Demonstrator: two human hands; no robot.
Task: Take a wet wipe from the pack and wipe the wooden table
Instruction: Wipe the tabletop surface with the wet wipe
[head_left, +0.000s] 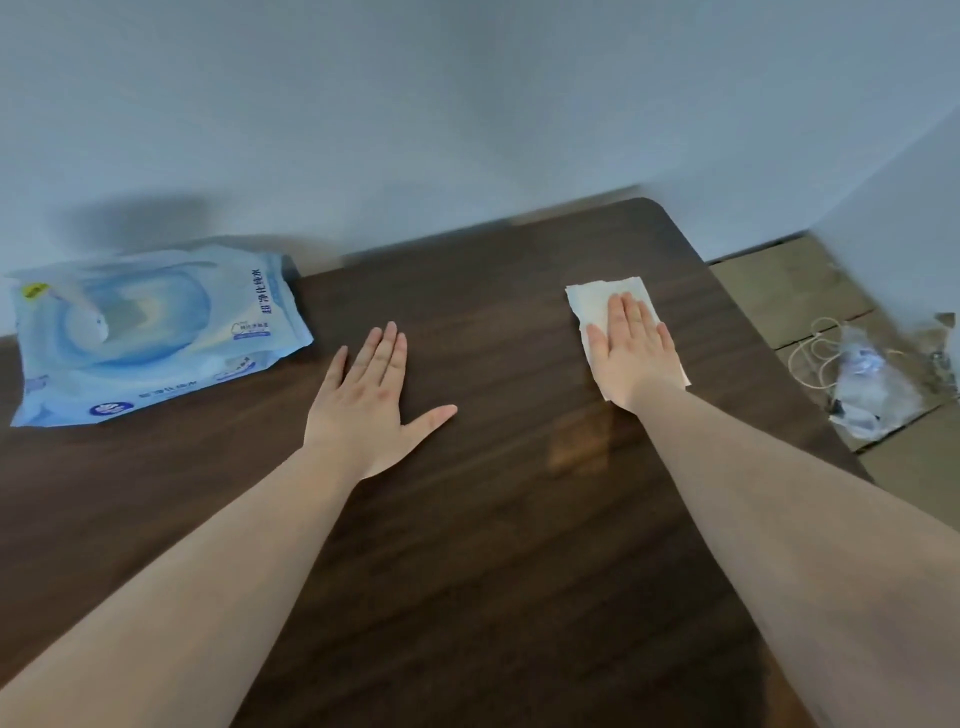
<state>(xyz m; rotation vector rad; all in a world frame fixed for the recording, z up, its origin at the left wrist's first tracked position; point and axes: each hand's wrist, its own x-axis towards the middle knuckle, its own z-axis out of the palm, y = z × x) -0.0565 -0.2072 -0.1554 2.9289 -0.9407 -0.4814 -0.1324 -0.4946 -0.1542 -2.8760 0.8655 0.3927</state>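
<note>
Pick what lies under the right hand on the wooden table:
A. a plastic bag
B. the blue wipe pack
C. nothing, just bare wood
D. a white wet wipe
D: the right hand lies flat on the white wet wipe, pressing it onto the wooden table.

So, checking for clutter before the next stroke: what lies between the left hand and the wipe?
Nothing: head view shows only bare table between the left hand and wipe.
</note>
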